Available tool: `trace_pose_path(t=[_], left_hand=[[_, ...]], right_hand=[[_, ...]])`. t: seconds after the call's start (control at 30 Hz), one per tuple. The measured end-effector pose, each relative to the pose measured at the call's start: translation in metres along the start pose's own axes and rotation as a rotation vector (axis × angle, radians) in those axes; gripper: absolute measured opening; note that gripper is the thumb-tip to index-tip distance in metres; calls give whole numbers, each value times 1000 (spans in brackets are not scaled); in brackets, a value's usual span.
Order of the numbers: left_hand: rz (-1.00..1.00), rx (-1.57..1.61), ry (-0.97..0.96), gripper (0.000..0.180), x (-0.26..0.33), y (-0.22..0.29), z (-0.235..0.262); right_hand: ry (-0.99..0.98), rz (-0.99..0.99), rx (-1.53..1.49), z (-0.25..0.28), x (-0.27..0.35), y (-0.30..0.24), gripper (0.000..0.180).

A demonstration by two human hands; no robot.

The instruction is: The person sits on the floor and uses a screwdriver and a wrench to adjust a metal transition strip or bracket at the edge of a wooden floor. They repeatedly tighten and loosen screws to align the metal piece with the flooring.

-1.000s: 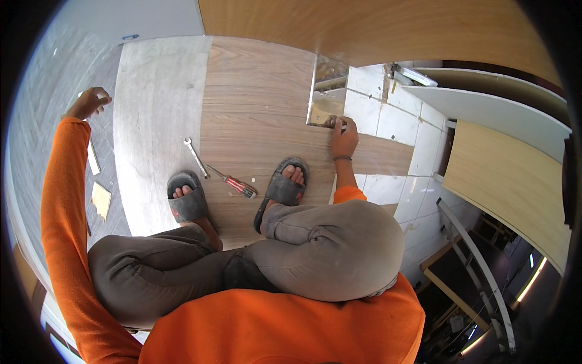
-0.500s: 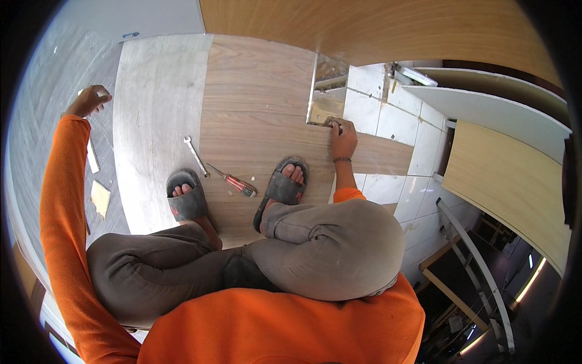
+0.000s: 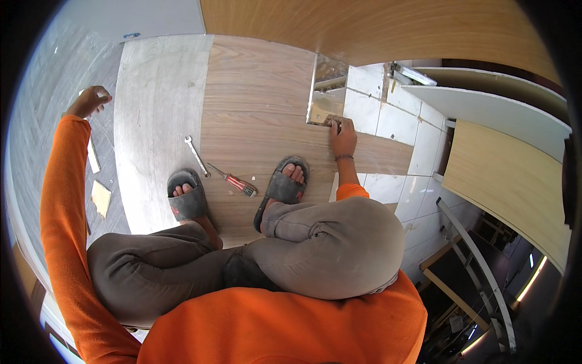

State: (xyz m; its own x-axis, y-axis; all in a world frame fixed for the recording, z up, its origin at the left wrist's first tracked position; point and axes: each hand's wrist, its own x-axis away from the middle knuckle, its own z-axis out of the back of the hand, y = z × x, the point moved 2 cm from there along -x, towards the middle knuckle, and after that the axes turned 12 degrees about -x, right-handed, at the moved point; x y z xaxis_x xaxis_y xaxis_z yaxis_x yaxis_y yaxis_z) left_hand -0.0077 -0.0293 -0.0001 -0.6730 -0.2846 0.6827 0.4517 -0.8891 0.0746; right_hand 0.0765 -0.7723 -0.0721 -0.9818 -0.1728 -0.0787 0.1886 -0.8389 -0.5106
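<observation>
Wooden panel [image 3: 267, 103], laid flat on the floor, is touched at its cut-out corner by the right hand [image 3: 343, 136], fingers together on a small object too tiny to identify. Nearby lie a screwdriver [image 3: 233, 181] and wrench [image 3: 196, 155]. The left hand [image 3: 90, 101] is curled, well apart.

I count one wrench [image 3: 196, 155] and one red-handled screwdriver [image 3: 233, 180] on the wooden board. Two grey sandals [image 3: 187, 203] are on my feet. Two small tan scraps [image 3: 100, 198] lie at left.

Right hand [image 3: 343, 137]: now slightly lower at the corner of the notch [image 3: 327, 97] in the wooden board [image 3: 260, 109], fingertips on the board's edge. Left hand [image 3: 90, 101]: fingers now curl a little more, slightly farther from the notch.
</observation>
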Motion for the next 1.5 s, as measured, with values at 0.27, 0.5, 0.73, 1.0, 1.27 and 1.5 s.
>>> trace_pose_path(t=[0.27, 0.5, 0.73, 1.0, 1.27, 1.5], left_hand=[[3, -7, -38, 35, 5, 12, 7], [0, -23, -26, 33, 11, 14, 9], [15, -27, -32, 34, 6, 4, 8], [-30, -11, -29, 33, -2, 0, 4], [-8, -31, -34, 33, -2, 5, 1], [-33, -10, -14, 32, -2, 1, 1]], right_hand=[[82, -24, 59, 1, 0, -9, 18], [79, -118, 24, -2, 15, 5, 18], [82, -70, -1, 0, 14, -1, 14], [110, -23, -61, 3, 18, -3, 17], [120, -57, -58, 3, 17, -2, 19], [144, -29, -86, 4, 12, -15, 19]])
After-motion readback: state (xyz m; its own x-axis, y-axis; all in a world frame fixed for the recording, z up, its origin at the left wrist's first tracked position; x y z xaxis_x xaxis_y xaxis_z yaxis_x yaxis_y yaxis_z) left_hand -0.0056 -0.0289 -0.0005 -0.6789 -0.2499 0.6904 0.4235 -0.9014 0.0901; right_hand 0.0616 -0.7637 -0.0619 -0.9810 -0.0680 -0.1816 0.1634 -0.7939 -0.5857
